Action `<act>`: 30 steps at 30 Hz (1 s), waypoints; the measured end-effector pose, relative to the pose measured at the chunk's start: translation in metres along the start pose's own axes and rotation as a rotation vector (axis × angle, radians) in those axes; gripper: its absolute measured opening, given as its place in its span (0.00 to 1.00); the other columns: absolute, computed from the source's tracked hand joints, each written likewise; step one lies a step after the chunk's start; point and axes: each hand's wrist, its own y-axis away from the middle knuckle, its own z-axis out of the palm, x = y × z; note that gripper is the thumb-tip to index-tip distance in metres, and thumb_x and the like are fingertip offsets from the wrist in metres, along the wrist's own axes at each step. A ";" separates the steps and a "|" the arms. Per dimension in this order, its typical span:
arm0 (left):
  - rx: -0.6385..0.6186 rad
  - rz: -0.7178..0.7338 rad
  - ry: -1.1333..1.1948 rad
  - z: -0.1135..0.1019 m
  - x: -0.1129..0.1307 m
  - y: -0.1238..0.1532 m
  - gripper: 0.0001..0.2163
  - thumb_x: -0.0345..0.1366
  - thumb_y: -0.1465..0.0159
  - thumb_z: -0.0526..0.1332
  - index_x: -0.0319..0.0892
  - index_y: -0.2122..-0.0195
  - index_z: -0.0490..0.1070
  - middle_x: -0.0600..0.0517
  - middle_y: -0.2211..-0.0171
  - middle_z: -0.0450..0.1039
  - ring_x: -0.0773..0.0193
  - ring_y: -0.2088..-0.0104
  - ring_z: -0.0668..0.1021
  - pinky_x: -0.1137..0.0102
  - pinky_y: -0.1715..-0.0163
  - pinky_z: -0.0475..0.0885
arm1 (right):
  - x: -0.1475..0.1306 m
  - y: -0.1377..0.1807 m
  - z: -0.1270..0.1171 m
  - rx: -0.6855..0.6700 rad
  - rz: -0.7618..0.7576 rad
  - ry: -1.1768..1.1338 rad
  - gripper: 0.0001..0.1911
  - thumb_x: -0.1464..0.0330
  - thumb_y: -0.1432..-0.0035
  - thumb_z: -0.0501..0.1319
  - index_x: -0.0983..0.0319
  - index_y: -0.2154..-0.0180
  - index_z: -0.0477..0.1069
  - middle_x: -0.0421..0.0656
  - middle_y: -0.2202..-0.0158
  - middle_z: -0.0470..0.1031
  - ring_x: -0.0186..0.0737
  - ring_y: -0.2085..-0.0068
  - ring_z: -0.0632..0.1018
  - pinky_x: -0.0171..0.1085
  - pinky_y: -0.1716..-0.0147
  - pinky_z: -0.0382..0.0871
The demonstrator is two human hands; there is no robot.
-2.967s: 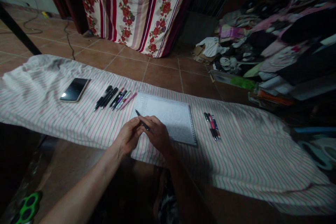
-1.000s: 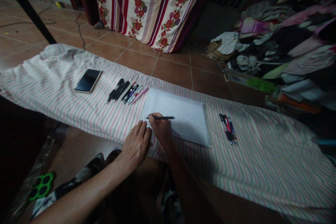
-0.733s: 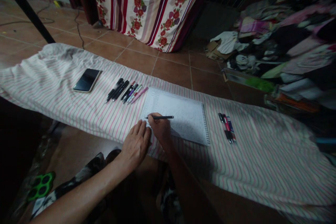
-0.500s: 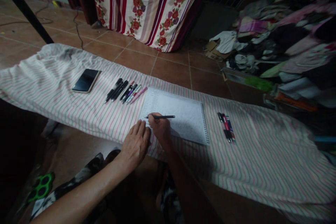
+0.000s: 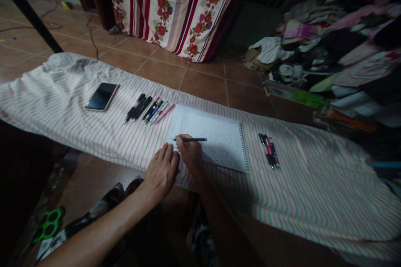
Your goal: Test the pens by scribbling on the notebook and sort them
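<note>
A spiral notebook [image 5: 216, 127] lies on the striped cloth, its wire binding to the right and faint writing along its left side. My right hand [image 5: 189, 150] is closed around a black pen [image 5: 196, 139], whose tip meets the page near the left edge. Flat against the notebook's lower left corner and the cloth rests my left hand [image 5: 163, 167], fingers stretched out. Left of the notebook is a row of several pens [image 5: 150, 109], black ones and coloured ones. Another small group of pens [image 5: 268, 151] lies to the right.
A phone [image 5: 102, 96] sits on the striped cloth [image 5: 313, 183] at the left. Beyond it are a tiled floor [image 5: 203, 81] and a floral curtain [image 5: 175, 8]. Clothes [image 5: 344, 50] are heaped at the right. A green-rimmed object [image 5: 50, 225] is at lower left.
My right hand and the pen have shifted very slightly left along the page. My left hand stays in place. The view has moved a little.
</note>
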 end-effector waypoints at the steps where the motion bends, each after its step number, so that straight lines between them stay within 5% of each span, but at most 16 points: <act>1: -0.014 -0.001 -0.005 -0.002 0.000 -0.001 0.16 0.31 0.40 0.52 0.33 0.51 0.62 0.33 0.47 0.63 0.45 0.44 0.63 0.54 0.50 0.64 | 0.000 0.000 0.000 0.005 0.001 0.001 0.11 0.61 0.47 0.53 0.58 0.72 0.71 0.39 0.79 0.73 0.38 0.74 0.76 0.33 0.74 0.66; 7: -0.070 -0.030 -0.025 -0.012 0.004 -0.004 0.15 0.30 0.39 0.51 0.34 0.51 0.62 0.37 0.47 0.64 0.48 0.44 0.64 0.55 0.50 0.64 | -0.005 0.001 -0.003 -0.007 0.042 -0.100 0.13 0.58 0.47 0.53 0.59 0.73 0.68 0.36 0.82 0.70 0.36 0.77 0.73 0.32 0.76 0.65; 13: 0.015 -0.019 0.004 -0.019 0.008 -0.006 0.09 0.32 0.40 0.54 0.35 0.59 0.66 0.38 0.51 0.65 0.49 0.46 0.64 0.58 0.52 0.67 | -0.018 0.004 -0.030 0.187 0.074 -0.272 0.17 0.57 0.42 0.47 0.60 0.74 0.64 0.36 0.79 0.69 0.31 0.79 0.69 0.31 0.75 0.64; 18: 0.060 -0.023 -0.017 -0.027 0.014 -0.006 0.06 0.32 0.40 0.55 0.36 0.66 0.68 0.37 0.56 0.67 0.47 0.49 0.66 0.59 0.58 0.71 | -0.012 0.015 -0.068 0.207 0.113 -0.306 0.14 0.57 0.47 0.53 0.61 0.71 0.66 0.38 0.77 0.72 0.32 0.77 0.71 0.32 0.74 0.65; 23: 0.091 -0.013 -0.049 -0.036 0.024 -0.006 0.10 0.33 0.40 0.55 0.33 0.61 0.68 0.36 0.55 0.66 0.45 0.48 0.65 0.59 0.60 0.71 | 0.000 0.028 -0.116 0.343 0.158 -0.322 0.22 0.56 0.53 0.59 0.63 0.60 0.66 0.34 0.82 0.67 0.31 0.81 0.68 0.30 0.81 0.58; 27: 0.092 0.001 -0.050 -0.038 0.033 -0.009 0.10 0.34 0.40 0.54 0.33 0.61 0.68 0.36 0.55 0.67 0.45 0.47 0.64 0.59 0.58 0.71 | 0.008 0.036 -0.153 0.374 0.170 -0.241 0.25 0.53 0.54 0.59 0.64 0.60 0.68 0.32 0.85 0.61 0.29 0.84 0.62 0.29 0.84 0.53; 30: 0.098 0.009 -0.042 -0.037 0.037 -0.010 0.10 0.34 0.39 0.53 0.34 0.60 0.68 0.37 0.54 0.67 0.47 0.47 0.64 0.60 0.59 0.71 | 0.023 0.042 -0.182 0.351 0.200 -0.170 0.26 0.52 0.51 0.55 0.64 0.57 0.68 0.35 0.82 0.66 0.31 0.83 0.65 0.31 0.83 0.56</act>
